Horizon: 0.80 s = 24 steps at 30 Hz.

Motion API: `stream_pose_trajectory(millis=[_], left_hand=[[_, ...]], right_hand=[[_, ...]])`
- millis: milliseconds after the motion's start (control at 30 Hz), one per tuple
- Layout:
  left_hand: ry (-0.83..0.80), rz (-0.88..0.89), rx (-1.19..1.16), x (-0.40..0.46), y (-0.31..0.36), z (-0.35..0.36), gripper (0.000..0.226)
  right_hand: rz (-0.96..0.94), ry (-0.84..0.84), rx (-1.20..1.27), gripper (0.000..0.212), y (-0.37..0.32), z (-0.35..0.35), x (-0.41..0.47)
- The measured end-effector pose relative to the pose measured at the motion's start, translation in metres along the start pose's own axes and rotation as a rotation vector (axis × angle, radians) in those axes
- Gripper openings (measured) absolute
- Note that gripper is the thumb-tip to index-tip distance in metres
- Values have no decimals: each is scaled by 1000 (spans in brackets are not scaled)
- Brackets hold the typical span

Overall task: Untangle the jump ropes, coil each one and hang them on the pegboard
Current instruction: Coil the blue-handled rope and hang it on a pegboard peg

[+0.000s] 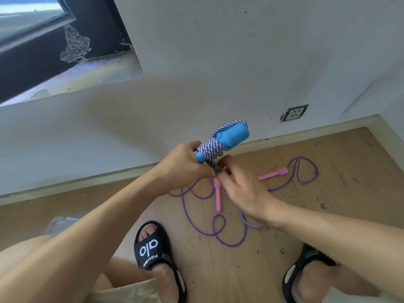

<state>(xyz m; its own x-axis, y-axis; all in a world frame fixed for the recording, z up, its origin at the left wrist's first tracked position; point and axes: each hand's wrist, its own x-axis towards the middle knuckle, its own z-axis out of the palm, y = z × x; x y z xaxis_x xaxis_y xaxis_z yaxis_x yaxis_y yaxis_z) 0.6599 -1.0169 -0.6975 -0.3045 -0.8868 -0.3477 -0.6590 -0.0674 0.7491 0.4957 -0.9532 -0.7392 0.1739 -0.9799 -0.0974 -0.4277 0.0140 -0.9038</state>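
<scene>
My left hand grips a jump rope with blue handles, held up above the floor. Its purple-and-white braided cord is wound around the handles. My right hand pinches the cord just below the wound part, and a loose tail of the cord hangs under my right wrist. A second jump rope lies on the wooden floor: a thin purple cord in loose loops, with one pink handle partly behind my hands and another pink handle farther right. No pegboard is in view.
A white wall with a skirting board runs close in front. A wall socket sits low on the right. A dark window frame is at upper left. My feet in black slippers stand on the dusty wooden floor.
</scene>
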Motion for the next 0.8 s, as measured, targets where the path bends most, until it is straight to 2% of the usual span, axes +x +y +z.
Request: stream_pose_trajectory(millis=[100, 167, 300, 433, 700, 800], left_hand=[[34, -68, -40, 6, -5, 2, 25], [59, -72, 0, 9, -5, 2, 23], [127, -2, 253, 15, -10, 2, 17], [240, 31, 517, 22, -23, 5, 14], [250, 77, 925, 23, -33, 15, 15], [227, 88, 1008, 22, -36, 18, 15]], right_hand=[[-134, 55, -180, 20, 7, 0, 2], [-122, 48, -204, 25, 6, -2, 2], [173, -82, 214, 35, -1, 4, 4], [251, -168, 401, 39, -8, 11, 3], [231, -306, 265, 41, -27, -5, 8], [213, -286, 207, 41, -37, -19, 15]])
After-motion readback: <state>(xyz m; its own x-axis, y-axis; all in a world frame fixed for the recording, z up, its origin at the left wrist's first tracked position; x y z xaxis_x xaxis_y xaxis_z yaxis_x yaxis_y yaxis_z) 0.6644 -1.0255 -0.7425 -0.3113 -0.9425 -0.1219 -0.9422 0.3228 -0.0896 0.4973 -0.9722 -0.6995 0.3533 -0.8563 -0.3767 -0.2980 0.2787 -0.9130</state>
